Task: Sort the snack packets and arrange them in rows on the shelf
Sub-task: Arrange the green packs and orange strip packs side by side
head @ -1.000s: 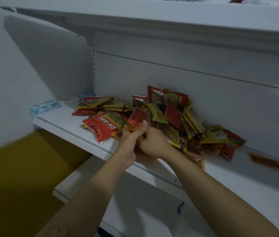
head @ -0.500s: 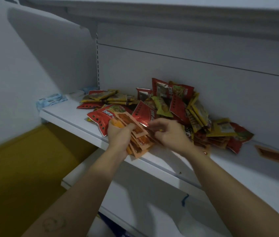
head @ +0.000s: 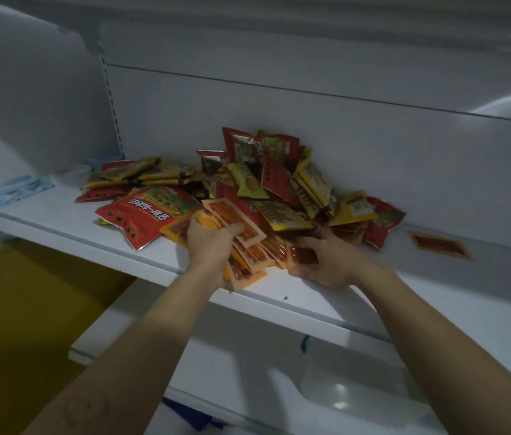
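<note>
– While peering down from the head view, easy enough to call the step: sorting, mid-gather, with no rows laid out yet. Gripping a fanned bundle of orange packets [head: 241, 224] in the left hand [head: 213, 246], fingers curled over the top, just above the front edge of the shelf [head: 59, 221].

– And over in the right hand [head: 326, 262]?

– Pinching a single packet [head: 304, 255], orange-edged, dark window up, thumb across it, right beside the bundle and low over the shelf. Looks like feeding it into the fan.

– Plenty left to do, then?

– Loads. Behind both hands, piled against the back wall, a mixed heap [head: 279, 183] of red and yellow packets, all unsorted. Left of that, lying flat, a big red packet [head: 141, 218]. Further back, a loose stack of yellowish packets [head: 135, 174], possibly a sorted group, hard to say. Well off to the right, flat on the shelf, a lone orange packet [head: 439, 244].

– Next move?

– Probably sliding the single into the bundle, squaring the edges, then finding bare shelf for a row. Calls for a firm left grip to stop the fan splaying. Worth fetching that stray on the right too.
</note>
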`<move>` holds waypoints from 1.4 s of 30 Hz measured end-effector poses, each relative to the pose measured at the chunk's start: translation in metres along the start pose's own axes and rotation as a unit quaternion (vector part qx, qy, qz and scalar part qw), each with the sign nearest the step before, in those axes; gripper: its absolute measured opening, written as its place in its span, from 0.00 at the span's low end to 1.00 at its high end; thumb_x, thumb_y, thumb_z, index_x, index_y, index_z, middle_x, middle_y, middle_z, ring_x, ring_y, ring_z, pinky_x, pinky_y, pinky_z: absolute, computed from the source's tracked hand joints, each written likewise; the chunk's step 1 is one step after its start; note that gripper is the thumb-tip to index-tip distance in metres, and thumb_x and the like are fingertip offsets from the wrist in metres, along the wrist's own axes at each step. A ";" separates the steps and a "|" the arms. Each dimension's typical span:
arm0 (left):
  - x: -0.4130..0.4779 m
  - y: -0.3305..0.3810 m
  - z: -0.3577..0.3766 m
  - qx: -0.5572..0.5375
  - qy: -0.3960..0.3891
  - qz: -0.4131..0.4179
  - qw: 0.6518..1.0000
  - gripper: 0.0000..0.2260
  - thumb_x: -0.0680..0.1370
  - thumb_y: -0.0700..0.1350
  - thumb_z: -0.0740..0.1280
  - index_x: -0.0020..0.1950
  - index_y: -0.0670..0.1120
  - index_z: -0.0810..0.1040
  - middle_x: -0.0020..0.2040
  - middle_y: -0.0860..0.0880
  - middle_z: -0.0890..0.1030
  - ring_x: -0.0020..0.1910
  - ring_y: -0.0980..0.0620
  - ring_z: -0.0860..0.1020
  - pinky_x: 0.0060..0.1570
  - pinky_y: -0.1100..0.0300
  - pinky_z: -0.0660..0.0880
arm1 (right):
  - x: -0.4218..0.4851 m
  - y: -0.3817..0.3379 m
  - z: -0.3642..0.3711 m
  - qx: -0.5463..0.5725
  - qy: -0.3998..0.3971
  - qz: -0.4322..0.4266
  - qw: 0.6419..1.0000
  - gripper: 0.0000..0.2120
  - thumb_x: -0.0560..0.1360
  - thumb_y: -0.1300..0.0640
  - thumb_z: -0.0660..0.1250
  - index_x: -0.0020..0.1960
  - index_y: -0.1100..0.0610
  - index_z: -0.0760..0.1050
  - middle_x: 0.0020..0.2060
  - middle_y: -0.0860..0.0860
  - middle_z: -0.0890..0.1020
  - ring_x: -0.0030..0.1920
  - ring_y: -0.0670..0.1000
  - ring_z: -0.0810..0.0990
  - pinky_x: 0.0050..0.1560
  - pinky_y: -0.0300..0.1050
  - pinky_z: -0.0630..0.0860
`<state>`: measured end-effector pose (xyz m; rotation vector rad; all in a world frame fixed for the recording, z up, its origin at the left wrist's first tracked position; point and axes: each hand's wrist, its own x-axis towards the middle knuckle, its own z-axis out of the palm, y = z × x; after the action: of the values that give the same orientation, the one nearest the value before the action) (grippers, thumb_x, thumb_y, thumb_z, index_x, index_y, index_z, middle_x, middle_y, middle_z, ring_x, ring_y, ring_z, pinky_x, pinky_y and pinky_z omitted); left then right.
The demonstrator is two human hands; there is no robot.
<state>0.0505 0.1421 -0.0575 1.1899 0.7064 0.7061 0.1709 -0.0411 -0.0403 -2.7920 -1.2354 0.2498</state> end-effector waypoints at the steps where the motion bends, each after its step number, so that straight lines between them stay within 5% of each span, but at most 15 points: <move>1: 0.000 0.000 0.000 0.000 0.000 -0.002 1.000 0.22 0.69 0.39 0.77 0.60 0.49 0.75 0.50 0.46 0.84 0.46 0.45 0.84 0.44 0.42 0.82 | 0.001 0.001 -0.001 -0.019 -0.001 -0.005 1.000 0.34 0.73 0.33 0.65 0.75 0.41 0.62 0.75 0.52 0.62 0.72 0.57 0.65 0.68 0.51 0.67; 8: -0.006 0.000 -0.007 0.014 -0.016 0.004 1.000 0.20 0.70 0.37 0.77 0.60 0.45 0.78 0.50 0.47 0.85 0.46 0.47 0.84 0.45 0.45 0.82 | 0.006 0.000 -0.005 0.064 0.024 0.074 0.995 0.29 0.65 0.36 0.76 0.54 0.58 0.79 0.49 0.51 0.82 0.49 0.52 0.78 0.48 0.50 0.75; 13: -0.014 0.002 -0.018 0.006 -0.013 -0.001 1.000 0.18 0.70 0.36 0.77 0.58 0.44 0.79 0.46 0.48 0.85 0.39 0.52 0.85 0.32 0.56 0.81 | 0.003 0.001 -0.009 0.090 0.020 0.081 0.992 0.21 0.65 0.40 0.78 0.41 0.54 0.74 0.39 0.50 0.78 0.40 0.48 0.74 0.36 0.44 0.68; 18: -0.018 0.004 -0.028 0.002 -0.009 -0.027 1.000 0.19 0.70 0.37 0.77 0.59 0.45 0.79 0.46 0.47 0.86 0.40 0.48 0.85 0.38 0.47 0.83 | 0.001 -0.005 -0.005 0.173 0.030 0.049 0.983 0.12 0.69 0.49 0.77 0.46 0.56 0.85 0.42 0.52 0.85 0.47 0.51 0.81 0.49 0.48 0.78; 23: -0.018 0.006 -0.033 0.005 -0.002 -0.035 0.999 0.22 0.69 0.37 0.77 0.61 0.46 0.77 0.49 0.45 0.85 0.43 0.46 0.85 0.41 0.43 0.82 | 0.006 -0.033 -0.013 0.506 0.075 0.066 0.857 0.08 0.73 0.54 0.74 0.49 0.56 0.82 0.46 0.54 0.85 0.50 0.55 0.83 0.54 0.51 0.79; 29: -0.017 0.010 -0.034 0.024 0.009 -0.028 0.999 0.25 0.68 0.37 0.78 0.62 0.46 0.76 0.50 0.45 0.84 0.44 0.45 0.84 0.42 0.43 0.82 | 0.026 -0.077 -0.003 0.339 -0.002 0.036 0.940 0.13 0.71 0.47 0.76 0.47 0.57 0.82 0.45 0.52 0.84 0.49 0.52 0.82 0.51 0.48 0.77; 33: -0.014 0.010 -0.039 0.036 0.014 -0.019 0.999 0.19 0.67 0.36 0.78 0.55 0.46 0.80 0.46 0.46 0.85 0.42 0.47 0.85 0.40 0.44 0.83 | 0.031 -0.086 -0.004 0.190 0.010 0.014 0.982 0.22 0.69 0.41 0.75 0.53 0.56 0.80 0.59 0.57 0.77 0.60 0.56 0.76 0.62 0.52 0.74; 37: -0.013 0.007 -0.040 0.030 0.010 -0.024 0.999 0.18 0.67 0.36 0.78 0.55 0.45 0.80 0.44 0.46 0.86 0.40 0.47 0.85 0.40 0.43 0.83 | 0.029 -0.087 -0.001 0.144 0.022 0.020 0.989 0.24 0.68 0.42 0.76 0.56 0.54 0.73 0.63 0.58 0.72 0.65 0.56 0.70 0.62 0.51 0.72; 42: -0.013 0.006 -0.040 0.025 0.007 -0.023 0.999 0.21 0.67 0.35 0.78 0.56 0.47 0.79 0.45 0.46 0.85 0.40 0.47 0.85 0.40 0.43 0.83 | 0.026 -0.076 0.004 0.275 0.012 0.074 0.959 0.32 0.62 0.51 0.82 0.60 0.56 0.71 0.55 0.52 0.81 0.56 0.54 0.79 0.61 0.55 0.75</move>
<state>0.0106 0.1559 -0.0590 1.2127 0.7641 0.6622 0.1325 0.0293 -0.0366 -2.3871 -0.7903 0.4842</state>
